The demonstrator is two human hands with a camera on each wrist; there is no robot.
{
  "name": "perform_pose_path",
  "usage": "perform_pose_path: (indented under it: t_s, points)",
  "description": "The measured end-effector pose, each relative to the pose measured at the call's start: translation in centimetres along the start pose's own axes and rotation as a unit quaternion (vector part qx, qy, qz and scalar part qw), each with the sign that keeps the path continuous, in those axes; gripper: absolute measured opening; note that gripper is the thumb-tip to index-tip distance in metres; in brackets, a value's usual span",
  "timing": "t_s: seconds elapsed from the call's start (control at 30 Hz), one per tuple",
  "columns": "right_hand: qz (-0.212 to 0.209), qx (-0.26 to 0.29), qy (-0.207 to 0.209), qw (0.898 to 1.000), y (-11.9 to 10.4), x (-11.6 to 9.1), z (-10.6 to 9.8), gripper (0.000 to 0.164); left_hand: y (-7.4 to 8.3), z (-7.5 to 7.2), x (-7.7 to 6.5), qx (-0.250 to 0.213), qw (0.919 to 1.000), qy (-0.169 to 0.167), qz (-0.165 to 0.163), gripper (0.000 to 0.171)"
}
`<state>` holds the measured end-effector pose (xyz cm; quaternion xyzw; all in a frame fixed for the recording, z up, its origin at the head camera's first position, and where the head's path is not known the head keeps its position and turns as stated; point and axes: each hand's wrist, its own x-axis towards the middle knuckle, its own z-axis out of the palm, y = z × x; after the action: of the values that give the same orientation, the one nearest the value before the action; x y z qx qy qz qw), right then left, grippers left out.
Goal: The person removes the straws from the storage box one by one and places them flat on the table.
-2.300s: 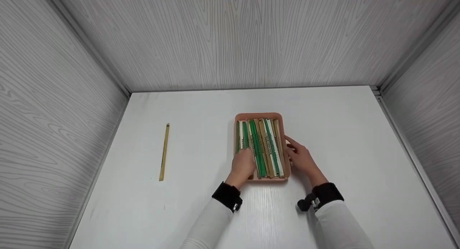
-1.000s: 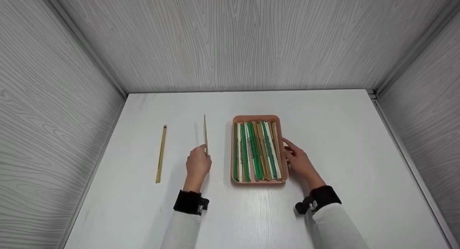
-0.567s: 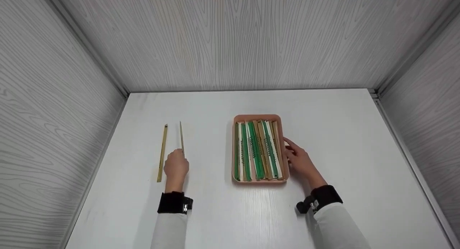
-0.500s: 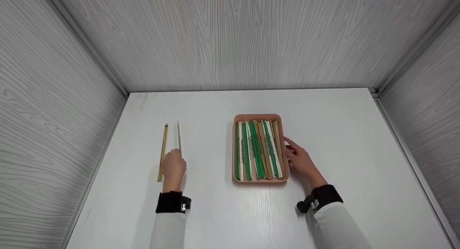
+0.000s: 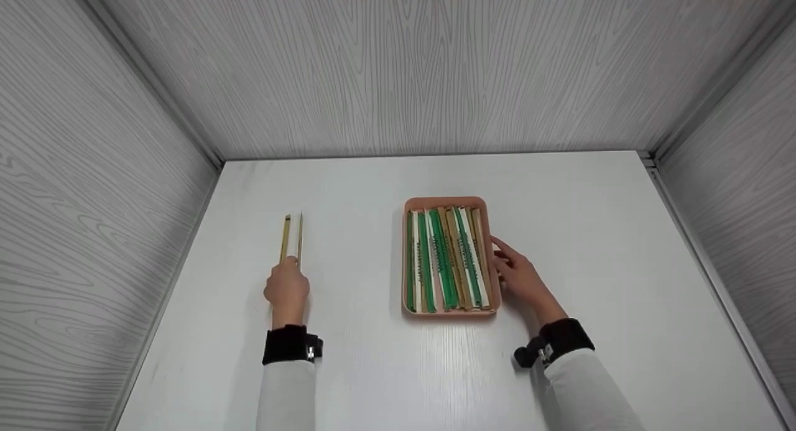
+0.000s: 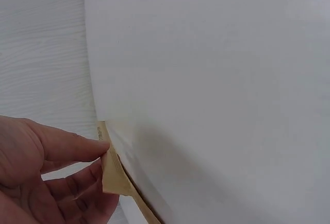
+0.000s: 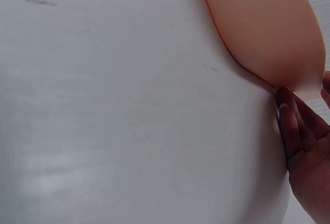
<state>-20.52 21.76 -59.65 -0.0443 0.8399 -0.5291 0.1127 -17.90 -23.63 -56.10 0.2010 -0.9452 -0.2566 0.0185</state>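
Note:
In the head view my left hand [image 5: 286, 291] pinches a slim tan paper packet [image 5: 300, 235], which points away from me at the left of the table. Its thumb and fingers hold the packet's folded end [image 6: 114, 175] in the left wrist view. A matching packet [image 5: 285, 235] lies just left of it, its near part hidden behind the hand. My right hand [image 5: 521, 283] rests against the outer right side of a pink tray [image 5: 446, 202]. Fingertips touch the tray's wall [image 7: 268, 33] low down in the right wrist view. Green, white and brown long packets [image 5: 443, 263] fill the tray side by side.
The white tabletop [image 5: 373, 369] stretches around the tray and both hands. Grey wood-grain panels stand at the back [image 5: 398, 70], the left [image 5: 93, 201] and the right [image 5: 740, 188].
My left hand has taken a packet out of the tray and carried it left, close beside the one lying on the table. My right hand has stayed at the tray's side.

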Motion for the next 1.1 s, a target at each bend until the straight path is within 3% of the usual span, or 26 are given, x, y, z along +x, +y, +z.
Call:
perform_pose_path:
  t_s: [0.37, 0.67, 0.87, 1.1]
  points:
    - [0.000, -0.002, 0.001, 1.000, -0.1, -0.1, 0.1, 0.051, -1.0, -0.4, 0.4, 0.018, 0.9993, -0.017, -0.027, 0.018]
    - [0.002, 0.003, 0.002, 1.000, -0.1, 0.1, 0.1, 0.051, -0.5, -0.3, 0.6, 0.026, 0.9991, -0.028, -0.018, 0.013]
    - [-0.012, 0.003, 0.000, 1.000, 0.0, 0.1, 0.1, 0.051, 1.8, 0.1, 0.2, 0.005, 0.9999, 0.001, 0.013, 0.034]
    - [-0.012, -0.003, 0.001, 1.000, 0.0, 0.2, -0.1, 0.051, 6.8, 1.4, -1.7, -0.007, 0.9956, -0.012, 0.092, 0.040]
